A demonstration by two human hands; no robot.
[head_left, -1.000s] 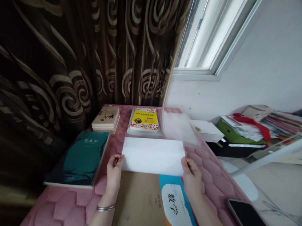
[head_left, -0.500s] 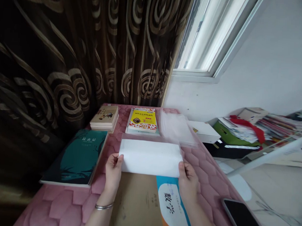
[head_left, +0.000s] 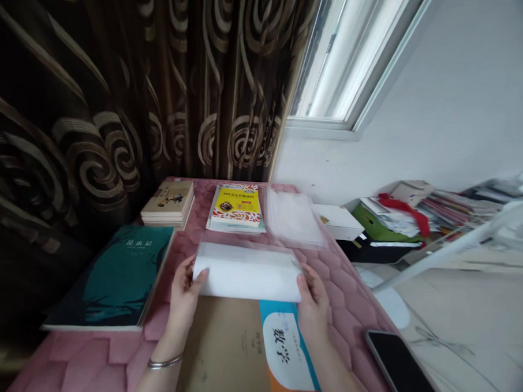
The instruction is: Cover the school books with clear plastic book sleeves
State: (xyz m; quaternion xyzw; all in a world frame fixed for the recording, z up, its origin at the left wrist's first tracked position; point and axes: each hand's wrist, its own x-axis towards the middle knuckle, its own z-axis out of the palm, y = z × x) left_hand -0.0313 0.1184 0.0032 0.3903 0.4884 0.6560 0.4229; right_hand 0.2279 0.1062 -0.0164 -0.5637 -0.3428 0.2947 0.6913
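Observation:
A white sheet (head_left: 247, 273), wider than it is deep, is stretched level between my two hands. My left hand (head_left: 186, 285), with a silver bangle on the wrist, pinches its left edge, thumb on top. At the right edge, the thumb and fingers of my right hand (head_left: 313, 291) grip it the same way. Below the sheet lies a book (head_left: 224, 350) with a tan cover and a blue, white and orange strip; its far end is hidden. Beyond the sheet rests a pile of translucent plastic sheets (head_left: 295, 217).
Pink quilted cloth covers the table (head_left: 87, 362). A dark green book (head_left: 114, 276) lies left, near a stack of small tan books (head_left: 168, 203). A yellow-covered book (head_left: 237, 206) is at the back. A phone (head_left: 403, 367) lies front right, and a white box (head_left: 338, 222) sits back right.
The whole view has shifted, so most things appear farther left. Both hands still hold the white sheet, whose far part now looks slightly bent.

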